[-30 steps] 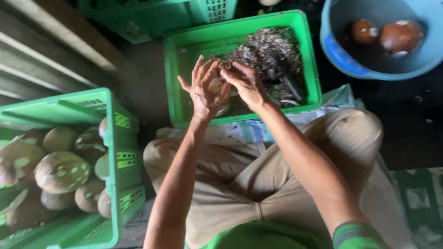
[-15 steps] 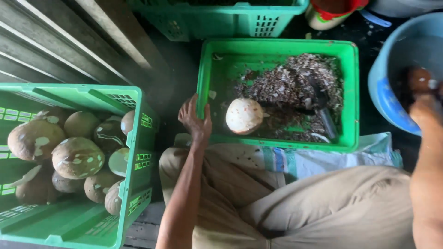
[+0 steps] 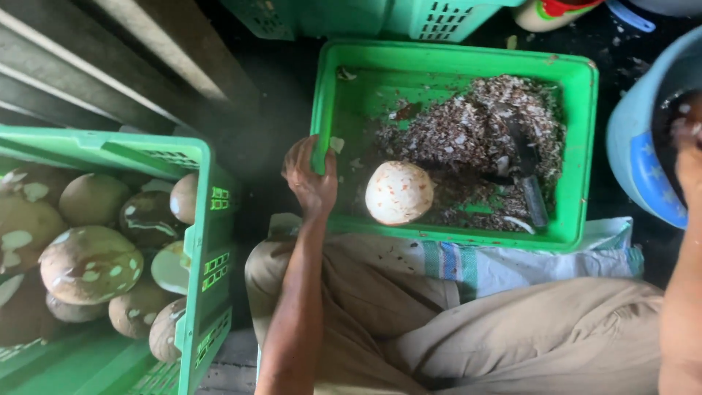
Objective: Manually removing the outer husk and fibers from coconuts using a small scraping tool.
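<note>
The left hand (image 3: 311, 175) is gripping the left rim of the green tray (image 3: 578, 146), fingers curled over its edge. The peeled pale coconut (image 3: 398, 192) is lying inside the tray, beside shavings (image 3: 468, 132) and a dark knife (image 3: 528, 183). The right hand (image 3: 687, 146) is reaching into the blue basin (image 3: 632, 153); its grip cannot be determined. A green crate (image 3: 201, 241) of unpeeled coconuts (image 3: 91, 263) is sitting to the left.

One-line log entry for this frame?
left hand: grips green tray rim | right hand: in blue tub | peeled coconut: in tray
</note>
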